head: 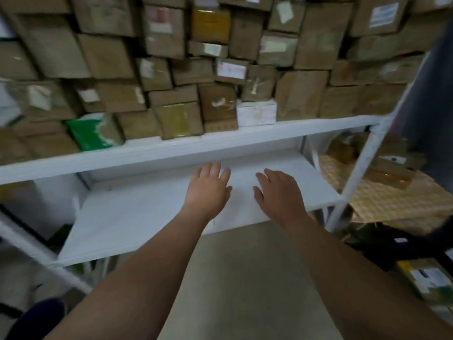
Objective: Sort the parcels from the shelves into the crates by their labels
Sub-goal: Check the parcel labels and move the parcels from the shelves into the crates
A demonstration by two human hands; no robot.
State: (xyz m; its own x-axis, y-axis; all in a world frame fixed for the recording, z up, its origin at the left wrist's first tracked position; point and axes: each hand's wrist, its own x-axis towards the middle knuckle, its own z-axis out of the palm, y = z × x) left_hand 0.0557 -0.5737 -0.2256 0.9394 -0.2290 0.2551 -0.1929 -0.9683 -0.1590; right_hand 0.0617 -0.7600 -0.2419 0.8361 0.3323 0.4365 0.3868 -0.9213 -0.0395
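Though parcels (171, 69) bear white labels (383, 14), blur defeats reading.

My left hand (208, 190) and right hand (279, 195) are both bare, with no gloves, rings or bracelets on them, and no watch or strap shows at either wrist. My forearms are uncovered along their whole visible length, since no sleeve or cuff reaches down into view on either side. At the bottom left corner sits a dark navy rounded shape (36, 317), which looks like cloth, though it is too blurred for me to tell whether it is my clothing or my shoe.
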